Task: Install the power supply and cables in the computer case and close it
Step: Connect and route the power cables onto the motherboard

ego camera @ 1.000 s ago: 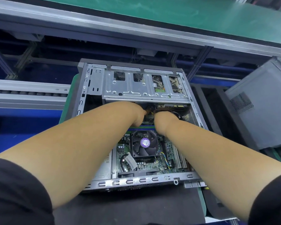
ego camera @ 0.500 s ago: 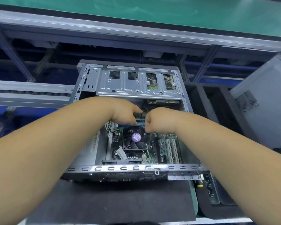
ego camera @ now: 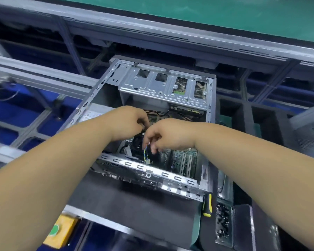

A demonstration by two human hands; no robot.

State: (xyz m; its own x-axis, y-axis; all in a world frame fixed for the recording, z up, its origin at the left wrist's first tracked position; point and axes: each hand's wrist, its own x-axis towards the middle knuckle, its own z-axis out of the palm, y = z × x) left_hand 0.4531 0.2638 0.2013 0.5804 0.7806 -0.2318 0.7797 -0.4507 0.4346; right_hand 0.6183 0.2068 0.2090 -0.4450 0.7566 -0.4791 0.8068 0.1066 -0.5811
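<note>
An open grey computer case point(ego camera: 153, 168) lies on its side on a black mat, its motherboard point(ego camera: 183, 160) exposed. Both my hands are inside it, above the black CPU fan point(ego camera: 137, 148). My left hand point(ego camera: 130, 124) curls around something dark near the fan; what it holds is hidden. My right hand point(ego camera: 168, 134) pinches a thin multicoloured cable point(ego camera: 145, 153) with a small white connector hanging at its end. Orange and black cables point(ego camera: 153, 113) run behind the hands, under the metal drive cage point(ego camera: 163, 87).
A yellow-and-black screwdriver point(ego camera: 207, 204) lies right of the case, beside a tray of dark screws point(ego camera: 223, 223). A yellow box with a green button point(ego camera: 59, 230) sits lower left. Another grey case point(ego camera: 308, 129) stands at far right. Conveyor rails cross behind.
My hands have drawn back from deep under the drive cage toward the fan. My right hand now holds the thin cable. The view has swung so the case sits further right and tilted.
</note>
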